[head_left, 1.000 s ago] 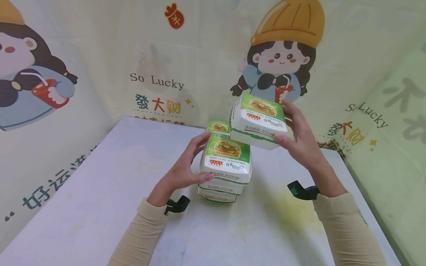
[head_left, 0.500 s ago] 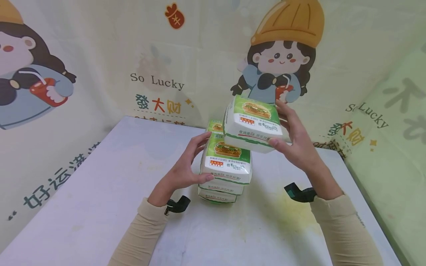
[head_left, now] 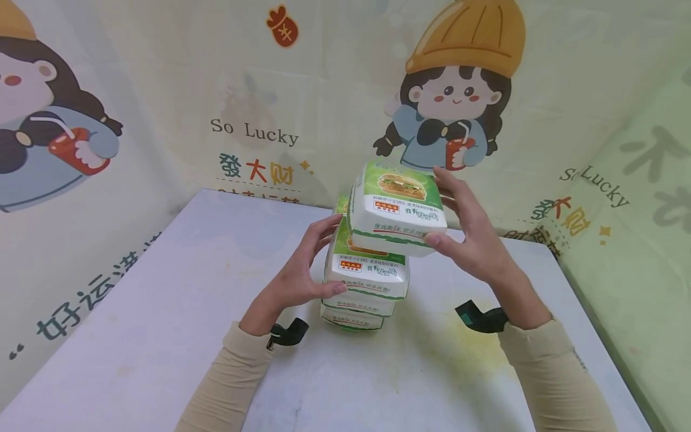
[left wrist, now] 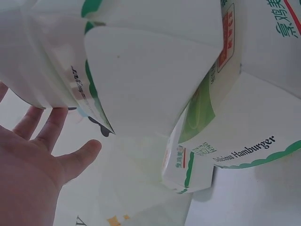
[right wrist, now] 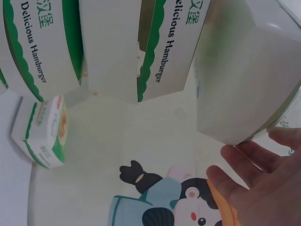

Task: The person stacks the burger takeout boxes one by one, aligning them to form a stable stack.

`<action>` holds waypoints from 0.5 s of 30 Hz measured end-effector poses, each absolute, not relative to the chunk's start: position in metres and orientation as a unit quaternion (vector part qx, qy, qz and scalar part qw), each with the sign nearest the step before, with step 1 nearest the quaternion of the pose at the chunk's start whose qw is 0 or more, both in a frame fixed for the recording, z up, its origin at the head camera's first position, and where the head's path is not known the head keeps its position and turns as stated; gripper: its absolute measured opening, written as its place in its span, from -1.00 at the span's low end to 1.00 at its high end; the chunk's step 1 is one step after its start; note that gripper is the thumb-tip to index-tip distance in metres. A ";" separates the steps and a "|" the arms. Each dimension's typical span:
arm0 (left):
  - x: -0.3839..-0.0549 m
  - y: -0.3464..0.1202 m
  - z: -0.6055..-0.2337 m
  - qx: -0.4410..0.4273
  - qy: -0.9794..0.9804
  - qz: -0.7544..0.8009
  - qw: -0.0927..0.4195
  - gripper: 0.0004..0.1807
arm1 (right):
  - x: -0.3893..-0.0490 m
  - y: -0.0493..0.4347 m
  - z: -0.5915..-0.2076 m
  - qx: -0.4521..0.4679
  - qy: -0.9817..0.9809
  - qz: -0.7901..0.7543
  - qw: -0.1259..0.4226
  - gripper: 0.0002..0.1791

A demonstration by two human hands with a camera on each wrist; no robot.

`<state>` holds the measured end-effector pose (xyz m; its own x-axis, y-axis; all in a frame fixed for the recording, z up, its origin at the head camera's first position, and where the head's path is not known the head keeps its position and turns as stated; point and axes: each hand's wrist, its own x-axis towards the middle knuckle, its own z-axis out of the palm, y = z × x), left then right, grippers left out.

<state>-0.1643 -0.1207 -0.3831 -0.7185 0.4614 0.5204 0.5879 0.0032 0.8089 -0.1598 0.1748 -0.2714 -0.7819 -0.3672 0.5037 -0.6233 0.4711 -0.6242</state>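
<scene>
In the head view my right hand [head_left: 472, 237] grips a white and green hamburger box [head_left: 396, 207] by its right side, thumb in front and fingers behind. It tilts slightly over a stack of similar boxes and hides part of the stack's top. My left hand [head_left: 297, 273] holds the left side of the uppermost stacked box [head_left: 372, 276], its thumb on the front face. Below that box, lower boxes [head_left: 353, 321] stand on the white table. The right wrist view shows the lifted box [right wrist: 244, 70] against my right fingertips.
Another hamburger box [head_left: 340, 207] stands behind the stack, mostly hidden; the right wrist view shows this rear box [right wrist: 42, 136] on the table. A cartoon-printed cloth [head_left: 335, 108] hangs behind the white table [head_left: 216, 264]. Black camera bands sit on both wrists.
My right hand has carried its hamburger box left and down, and it covers more of the stack's top. The left hand has stayed in place.
</scene>
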 end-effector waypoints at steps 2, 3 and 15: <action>-0.165 -0.121 -0.383 -0.371 -0.707 -0.600 0.053 0.11 | -0.160 0.173 -0.271 0.300 -0.843 0.420 0.152 -0.01; -0.165 -0.121 -0.383 -0.371 -0.707 -0.600 0.052 0.11 | -0.160 0.173 -0.271 0.303 -0.842 0.419 0.152 0.00; -0.165 -0.123 -0.382 -0.367 -0.705 -0.605 0.042 0.11 | -0.153 0.166 -0.269 0.313 -0.849 0.399 0.146 0.02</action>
<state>-0.1652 -0.1225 -0.3821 -0.7270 0.4672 0.5032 0.5684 -0.0017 0.8227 -0.1527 0.1658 -0.2693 -0.7614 -0.4144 0.4986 -0.6483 0.4855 -0.5865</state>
